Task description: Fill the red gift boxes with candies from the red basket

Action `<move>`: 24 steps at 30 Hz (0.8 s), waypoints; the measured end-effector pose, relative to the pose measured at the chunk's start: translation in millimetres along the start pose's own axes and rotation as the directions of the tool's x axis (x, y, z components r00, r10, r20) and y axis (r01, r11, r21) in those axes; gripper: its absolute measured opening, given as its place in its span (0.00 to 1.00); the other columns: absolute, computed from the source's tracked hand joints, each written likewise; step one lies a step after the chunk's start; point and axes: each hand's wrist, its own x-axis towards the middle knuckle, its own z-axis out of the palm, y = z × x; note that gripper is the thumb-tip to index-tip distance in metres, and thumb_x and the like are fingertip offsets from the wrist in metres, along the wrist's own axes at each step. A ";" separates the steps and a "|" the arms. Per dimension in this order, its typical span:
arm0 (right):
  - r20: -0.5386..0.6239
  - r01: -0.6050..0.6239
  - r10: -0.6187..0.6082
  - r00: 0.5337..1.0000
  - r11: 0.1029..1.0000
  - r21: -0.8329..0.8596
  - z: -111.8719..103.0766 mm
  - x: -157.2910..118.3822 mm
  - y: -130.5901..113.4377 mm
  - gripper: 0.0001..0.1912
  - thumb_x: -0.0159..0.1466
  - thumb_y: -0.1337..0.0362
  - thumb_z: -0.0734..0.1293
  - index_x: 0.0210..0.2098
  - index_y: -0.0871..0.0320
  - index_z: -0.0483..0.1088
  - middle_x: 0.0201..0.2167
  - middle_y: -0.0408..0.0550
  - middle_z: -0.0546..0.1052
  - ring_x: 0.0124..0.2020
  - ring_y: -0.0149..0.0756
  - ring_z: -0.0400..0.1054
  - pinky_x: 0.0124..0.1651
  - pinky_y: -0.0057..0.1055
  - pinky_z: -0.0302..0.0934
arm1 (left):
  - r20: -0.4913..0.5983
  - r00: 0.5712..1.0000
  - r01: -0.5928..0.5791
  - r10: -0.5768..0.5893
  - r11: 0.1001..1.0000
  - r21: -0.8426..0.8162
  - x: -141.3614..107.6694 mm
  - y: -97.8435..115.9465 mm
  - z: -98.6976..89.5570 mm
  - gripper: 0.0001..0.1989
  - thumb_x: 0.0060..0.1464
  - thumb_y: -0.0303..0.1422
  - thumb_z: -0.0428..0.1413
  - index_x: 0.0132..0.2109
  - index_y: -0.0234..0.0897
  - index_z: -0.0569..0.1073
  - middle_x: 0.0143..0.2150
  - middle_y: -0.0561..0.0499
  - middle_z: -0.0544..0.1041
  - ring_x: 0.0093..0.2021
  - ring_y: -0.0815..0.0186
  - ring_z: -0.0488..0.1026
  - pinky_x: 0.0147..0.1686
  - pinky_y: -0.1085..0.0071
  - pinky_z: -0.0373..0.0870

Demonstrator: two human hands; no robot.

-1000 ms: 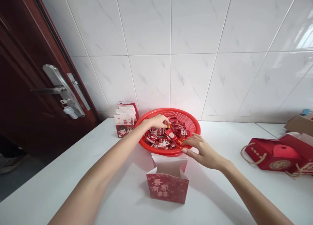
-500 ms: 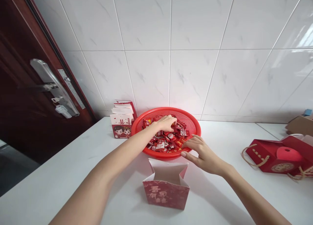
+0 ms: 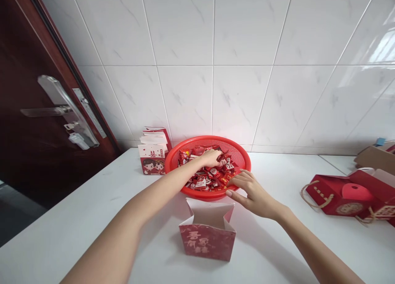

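Note:
My left hand [image 3: 211, 157] reaches into a red plastic basket [image 3: 173, 152], its fingers curled down on the wrapped candies [image 3: 202, 182]; the fingertips are partly hidden among them. At the basket's front right rim is my right hand [image 3: 251, 195], thumb and fingers apart, with nothing seen in it. Whether it touches the rim I cannot tell. Between my forearms an open red paper box [image 3: 207, 242] stands upright on the white tabletop [image 3: 154, 251], its white inside facing up.
Left of the basket, several folded boxes [image 3: 152, 158] with cartoon figures stand near the tiled wall [image 3: 185, 99]. On the right lie red gift boxes [image 3: 342, 195] with rope handles, and a brown carton [image 3: 375, 158] behind them. A dark door [image 3: 27, 144] is at the left.
My left hand has shifted slightly within the candies. The right hand stays by the rim. The whole view has moved a little to the right.

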 end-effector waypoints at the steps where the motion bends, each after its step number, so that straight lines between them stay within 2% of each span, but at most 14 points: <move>1: 0.004 0.002 -0.002 1.000 1.000 0.003 -0.4 0.2 -0.3 0.19 0.75 0.50 0.58 0.37 0.54 0.72 0.34 0.48 0.77 0.40 0.41 0.69 0.56 0.48 0.62 | 0.014 1.000 -0.012 0.012 1.000 -0.023 -0.8 -1.1 -3.0 0.19 0.53 0.34 0.63 0.53 0.38 0.77 0.52 0.43 0.82 0.52 0.50 0.78 0.48 0.64 0.72; 3: 0.002 -0.008 0.008 1.000 1.000 0.026 -0.8 0.2 -0.2 0.19 0.74 0.49 0.59 0.39 0.54 0.73 0.35 0.48 0.78 0.42 0.43 0.70 0.55 0.49 0.63 | 0.029 0.999 -0.039 0.041 0.997 -0.072 -4.2 -3.5 -10.7 0.16 0.51 0.36 0.64 0.48 0.38 0.78 0.47 0.47 0.83 0.47 0.54 0.79 0.44 0.68 0.71; 6: -0.070 -0.093 0.105 0.992 0.983 0.160 0.4 0.4 2.1 0.19 0.73 0.47 0.60 0.46 0.53 0.74 0.43 0.51 0.80 0.48 0.46 0.72 0.54 0.48 0.67 | -0.004 0.998 -0.059 0.059 0.990 -0.131 -16.8 -6.4 -23.1 0.13 0.56 0.41 0.60 0.43 0.35 0.77 0.43 0.48 0.82 0.43 0.55 0.78 0.39 0.68 0.69; 9: -0.204 -0.206 0.298 0.932 0.902 0.379 2.1 2.8 5.5 0.21 0.71 0.46 0.61 0.55 0.52 0.70 0.52 0.55 0.78 0.53 0.48 0.74 0.48 0.43 0.71 | -0.032 0.997 -0.082 0.077 0.979 -0.187 -37.2 -5.6 -32.1 0.15 0.59 0.44 0.56 0.38 0.34 0.75 0.39 0.47 0.80 0.38 0.58 0.76 0.34 0.69 0.67; 12: -0.258 -0.202 0.390 0.884 0.816 0.542 2.9 7.4 5.5 0.23 0.68 0.46 0.66 0.55 0.52 0.68 0.57 0.57 0.76 0.55 0.50 0.74 0.49 0.43 0.71 | 0.032 0.981 -0.170 0.191 0.926 -0.338 -57.7 3.1 -37.5 0.16 0.57 0.45 0.58 0.32 0.35 0.73 0.31 0.51 0.75 0.32 0.62 0.71 0.30 0.70 0.63; 15: -0.242 -0.136 0.382 0.892 0.738 0.661 3.4 11.1 1.9 0.22 0.64 0.46 0.70 0.50 0.53 0.70 0.53 0.55 0.78 0.54 0.49 0.75 0.51 0.42 0.71 | 0.091 0.949 -0.241 0.302 0.880 -0.410 -69.0 19.4 -40.8 0.17 0.54 0.45 0.60 0.27 0.37 0.70 0.24 0.55 0.67 0.25 0.67 0.65 0.26 0.70 0.58; 18: -0.229 -0.089 0.410 0.883 0.625 0.775 3.7 11.4 -0.6 0.18 0.63 0.47 0.72 0.39 0.55 0.72 0.42 0.51 0.81 0.46 0.45 0.75 0.48 0.40 0.70 | 0.134 0.948 -0.235 0.287 0.922 -0.309 -70.0 33.4 -42.4 0.21 0.54 0.46 0.62 0.23 0.38 0.66 0.19 0.57 0.60 0.20 0.70 0.58 0.21 0.70 0.52; 20: -0.238 -0.067 0.465 0.853 0.550 0.832 3.2 10.6 -0.6 0.18 0.61 0.48 0.74 0.35 0.55 0.70 0.38 0.48 0.80 0.42 0.42 0.74 0.46 0.38 0.69 | 0.172 0.947 -0.228 0.270 0.946 -0.232 -67.9 35.1 -42.5 0.18 0.55 0.45 0.62 0.25 0.37 0.71 0.20 0.56 0.66 0.22 0.69 0.63 0.22 0.71 0.56; 22: -0.253 -0.038 0.512 0.821 0.491 0.871 2.0 10.1 -0.2 0.17 0.59 0.49 0.76 0.33 0.55 0.70 0.37 0.47 0.80 0.41 0.41 0.73 0.47 0.38 0.67 | 0.221 0.949 -0.200 0.227 0.970 -0.135 -65.3 29.8 -41.7 0.07 0.56 0.37 0.62 0.35 0.38 0.80 0.29 0.53 0.78 0.30 0.66 0.74 0.28 0.73 0.65; 23: -0.257 -0.025 0.531 0.808 0.465 0.885 1.4 10.2 0.0 0.17 0.58 0.50 0.77 0.33 0.54 0.71 0.37 0.46 0.81 0.42 0.41 0.72 0.48 0.38 0.66 | 0.236 0.954 -0.170 0.184 0.982 -0.078 -63.8 25.2 -40.7 0.06 0.55 0.32 0.62 0.40 0.40 0.82 0.35 0.53 0.82 0.35 0.65 0.77 0.32 0.74 0.67; 24: -0.254 -0.016 0.545 0.799 0.441 0.897 0.8 10.5 0.0 0.17 0.57 0.50 0.77 0.34 0.54 0.72 0.37 0.47 0.81 0.42 0.41 0.72 0.49 0.38 0.66 | 0.245 0.960 -0.132 0.133 0.991 -0.022 -62.2 20.0 -39.1 0.11 0.53 0.28 0.62 0.44 0.42 0.83 0.41 0.53 0.83 0.39 0.64 0.78 0.34 0.74 0.68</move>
